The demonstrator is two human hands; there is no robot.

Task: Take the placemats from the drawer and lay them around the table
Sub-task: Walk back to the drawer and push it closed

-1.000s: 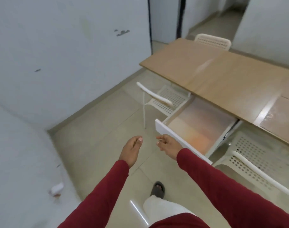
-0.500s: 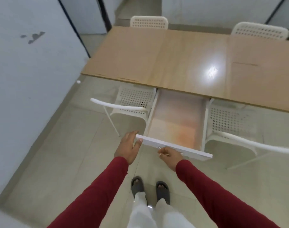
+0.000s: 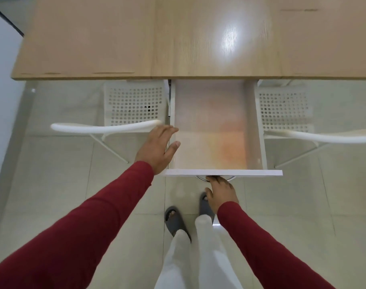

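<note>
Drawer (image 3: 213, 130) pulled out from under counter (image 3: 136, 38); placemats (image 3: 219, 142) lie flat inside, none laid out. Left hand (image 3: 157, 149) at drawer's left wall, fingers (image 3: 167, 130) released. Right hand (image 3: 221, 192) grasping handle (image 3: 201, 178) at drawer front.

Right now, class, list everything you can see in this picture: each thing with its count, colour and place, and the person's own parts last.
Table: one, light wood, across the top.
Drawer: one, white, pulled open under the table's near edge.
Placemat: at least one, pale with an orange tint, flat in the drawer.
Drawer handle: one, metal, on the drawer front.
Chairs: two, white perforated, either side of the drawer.
Floor: pale tiles.
Slippers: two, grey, on the feet.
Left hand: open, over the drawer's left wall.
Right hand: grip at the handle.
</note>
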